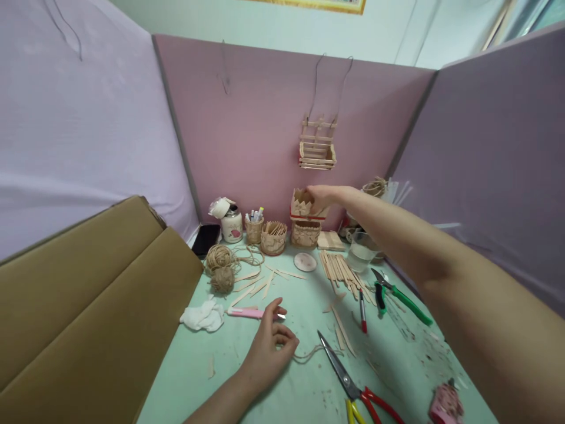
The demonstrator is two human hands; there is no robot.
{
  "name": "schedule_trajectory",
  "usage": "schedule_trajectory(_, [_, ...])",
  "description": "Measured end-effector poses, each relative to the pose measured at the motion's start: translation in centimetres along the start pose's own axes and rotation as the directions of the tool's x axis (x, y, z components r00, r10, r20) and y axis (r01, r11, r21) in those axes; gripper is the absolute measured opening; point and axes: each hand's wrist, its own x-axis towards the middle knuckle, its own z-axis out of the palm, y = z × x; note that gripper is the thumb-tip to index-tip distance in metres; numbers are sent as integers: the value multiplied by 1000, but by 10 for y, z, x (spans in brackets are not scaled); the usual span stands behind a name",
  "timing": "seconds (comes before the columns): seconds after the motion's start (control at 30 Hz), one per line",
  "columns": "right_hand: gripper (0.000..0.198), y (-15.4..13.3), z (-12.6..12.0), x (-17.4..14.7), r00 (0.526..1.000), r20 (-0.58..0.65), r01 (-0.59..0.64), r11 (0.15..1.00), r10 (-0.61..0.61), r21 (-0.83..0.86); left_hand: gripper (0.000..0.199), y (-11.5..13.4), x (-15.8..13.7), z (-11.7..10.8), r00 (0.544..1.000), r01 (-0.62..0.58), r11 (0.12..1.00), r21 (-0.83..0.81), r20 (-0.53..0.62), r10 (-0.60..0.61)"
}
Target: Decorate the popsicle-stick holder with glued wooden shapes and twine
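My right hand (319,198) reaches far across to a small craft-stick basket (302,206) with a jagged rim and a red band. Its fingers point down at the basket's right side, partly hidden, and I cannot tell whether they grip it. The basket appears to sit on a round woven basket (306,234). My left hand (273,338) hovers low over the table, fingers loosely bent and apart, with nothing visible in them. Just beyond it lies a pink utility knife (247,312). A thin piece of twine (311,354) runs beside its fingertips.
Red-handled scissors (346,380) lie in front, with green pruning shears (408,303) and a marker (362,312) to the right. Craft sticks (339,271), twine balls (219,259) and a glass cup (361,253) stand farther back. Cardboard (88,318) fills the left; a stick swing (318,153) hangs behind.
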Motion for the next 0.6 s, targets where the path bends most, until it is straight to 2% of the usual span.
schedule_trajectory(0.07, [64, 7, 4, 12, 999, 31, 9, 1000, -8, -9, 66, -1, 0, 0, 1000, 2, 1000, 4, -3, -2])
schedule_trajectory(0.2, [80, 22, 13, 27, 999, 39, -5, 1000, 5, -20, 66, -3, 1, -1, 1000, 12, 1000, 1, -5, -12])
schedule_trajectory(0.3, [82, 30, 20, 35, 999, 45, -3, 1000, 3, -20, 67, -4, 1, -1, 1000, 23, 1000, 7, -4, -23])
schedule_trajectory(0.47, [97, 36, 30, 45, 999, 48, -18, 999, 20, -35, 68, -6, 1, -2, 1000, 23, 999, 26, 5, -23])
schedule_trajectory(0.6, [99, 36, 36, 49, 998, 56, -20, 999, 22, -32, 68, -6, 1, -2, 1000, 27, 999, 24, 10, -27])
